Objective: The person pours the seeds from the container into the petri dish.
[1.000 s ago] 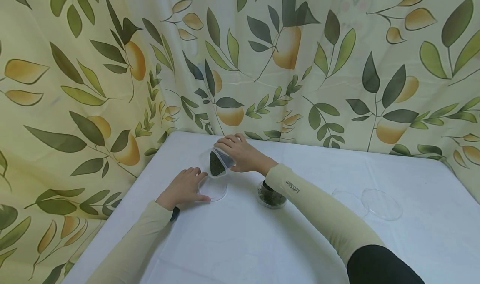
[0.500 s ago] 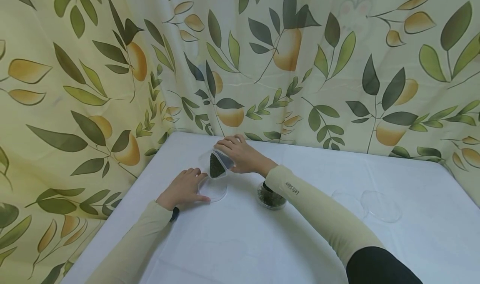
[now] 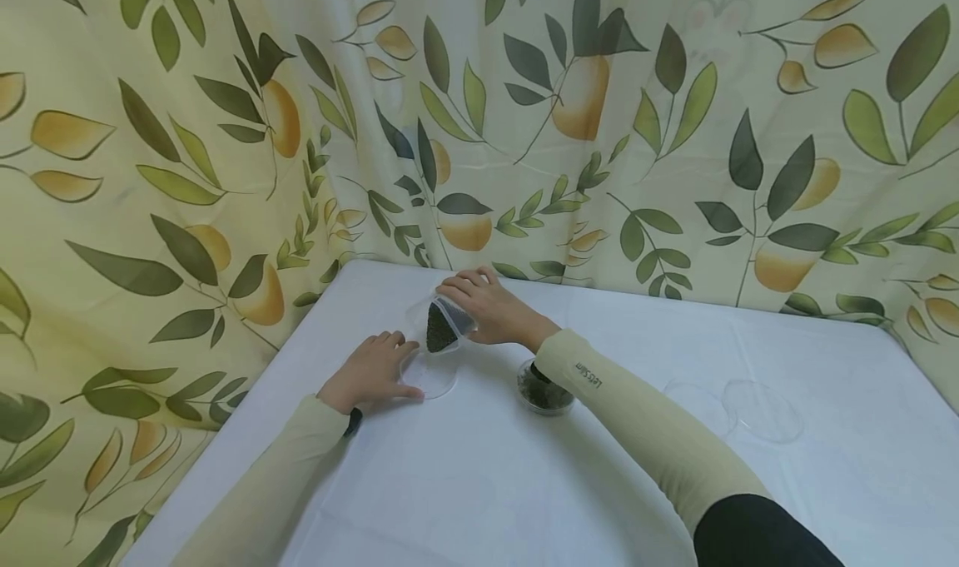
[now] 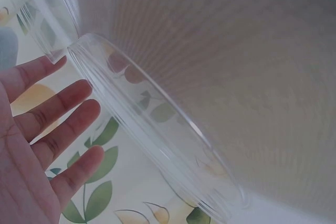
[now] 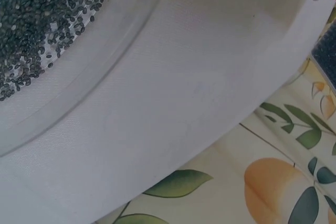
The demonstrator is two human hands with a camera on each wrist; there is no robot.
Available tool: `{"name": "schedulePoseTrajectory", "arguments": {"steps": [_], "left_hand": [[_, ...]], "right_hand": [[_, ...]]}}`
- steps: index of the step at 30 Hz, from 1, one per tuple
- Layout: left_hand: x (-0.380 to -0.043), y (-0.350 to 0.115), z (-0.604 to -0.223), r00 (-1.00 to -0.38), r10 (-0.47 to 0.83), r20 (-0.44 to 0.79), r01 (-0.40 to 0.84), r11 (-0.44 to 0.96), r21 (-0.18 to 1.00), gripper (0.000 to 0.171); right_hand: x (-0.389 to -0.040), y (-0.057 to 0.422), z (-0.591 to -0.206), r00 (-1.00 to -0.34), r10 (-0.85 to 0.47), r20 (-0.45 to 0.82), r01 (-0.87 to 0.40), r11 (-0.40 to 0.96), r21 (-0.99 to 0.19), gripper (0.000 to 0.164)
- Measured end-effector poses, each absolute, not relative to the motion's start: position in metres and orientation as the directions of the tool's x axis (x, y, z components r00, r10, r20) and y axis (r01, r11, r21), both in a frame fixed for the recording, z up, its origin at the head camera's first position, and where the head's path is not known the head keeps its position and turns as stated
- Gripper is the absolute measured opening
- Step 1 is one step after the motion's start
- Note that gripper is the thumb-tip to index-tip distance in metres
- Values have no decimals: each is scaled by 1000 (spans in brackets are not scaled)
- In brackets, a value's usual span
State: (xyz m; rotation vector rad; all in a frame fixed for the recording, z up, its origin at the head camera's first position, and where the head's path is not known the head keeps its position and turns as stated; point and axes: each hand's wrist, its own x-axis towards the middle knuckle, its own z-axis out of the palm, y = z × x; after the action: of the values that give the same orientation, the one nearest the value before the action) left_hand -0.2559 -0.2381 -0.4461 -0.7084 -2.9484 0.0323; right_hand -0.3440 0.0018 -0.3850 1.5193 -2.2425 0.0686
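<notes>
My right hand (image 3: 490,307) grips a clear plastic container (image 3: 459,315), tipped toward the left. Small dark seeds (image 3: 440,330) lie banked against its lower side. Right under its mouth is a shallow, round clear dish (image 3: 453,385) on the table. My left hand (image 3: 370,373) is spread around the left side of that dish, thumb at the near edge. In the left wrist view the fingers (image 4: 68,124) are extended, their tips right at the dish's rim (image 4: 147,129). The right wrist view catches the container's dark contents (image 5: 326,53) at its right edge.
A second round dish (image 3: 545,409) holding dark seeds (image 5: 47,19) stands below my right wrist. Two round, clear, flat pieces (image 3: 772,438) lie farther right on the white cloth (image 3: 464,500). A leaf-and-fruit patterned curtain (image 3: 659,176) hangs along the table's back edge.
Both hands keep their places, with the container tipped over the dish throughout. The head view has shifted slightly.
</notes>
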Motion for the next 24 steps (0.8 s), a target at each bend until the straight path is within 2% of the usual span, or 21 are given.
{"name": "schedulePoseTrajectory", "arguments": {"steps": [11, 24], "left_hand": [[-257, -237, -446, -890, 447, 87, 446, 894, -37, 85], [-255, -236, -444, -895, 439, 77, 438, 899, -30, 85]], "right_hand": [[-345, 2, -384, -291, -874, 390, -896, 391, 208, 81], [-342, 1, -376, -301, -880, 368, -896, 393, 205, 80]]}}
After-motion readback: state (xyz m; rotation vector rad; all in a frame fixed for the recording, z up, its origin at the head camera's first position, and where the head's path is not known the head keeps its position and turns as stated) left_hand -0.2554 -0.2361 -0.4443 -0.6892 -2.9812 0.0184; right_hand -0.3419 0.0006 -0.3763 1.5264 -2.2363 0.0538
